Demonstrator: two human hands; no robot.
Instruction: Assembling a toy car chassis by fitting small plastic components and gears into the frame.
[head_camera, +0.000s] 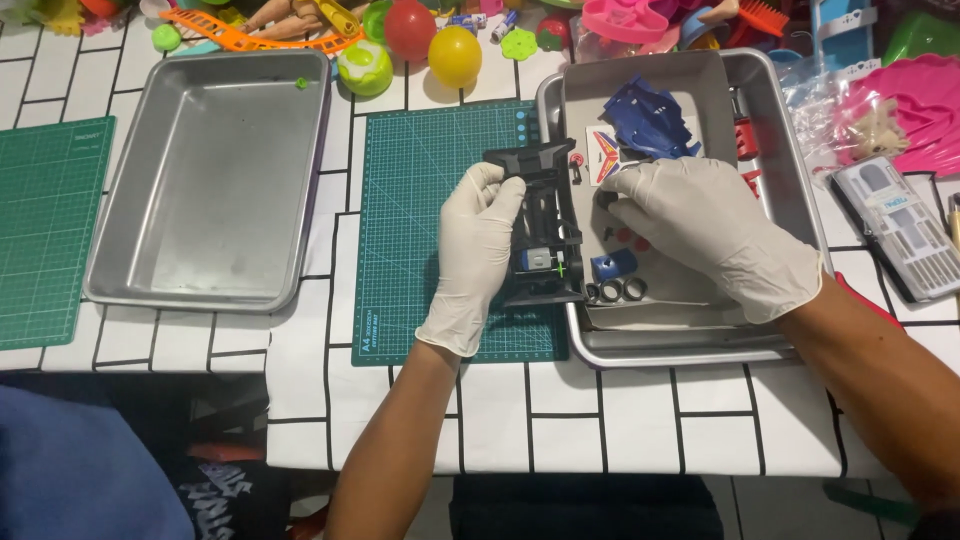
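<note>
Steadying the black toy car frame (540, 225), the left hand (478, 255) clasps it; the right hand (705, 225) pinches a small dark part (606, 199) beside it.

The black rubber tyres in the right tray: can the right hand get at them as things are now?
Probably yes. The black tyres lie uncovered in the right tray, just below the right hand, with nothing over them. That hand pinches a small dark part, so it may need to put this down first.

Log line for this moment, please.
left hand: holds black toy car chassis | right hand: fingers at chassis side | under: green cutting mat, metal tray
</note>
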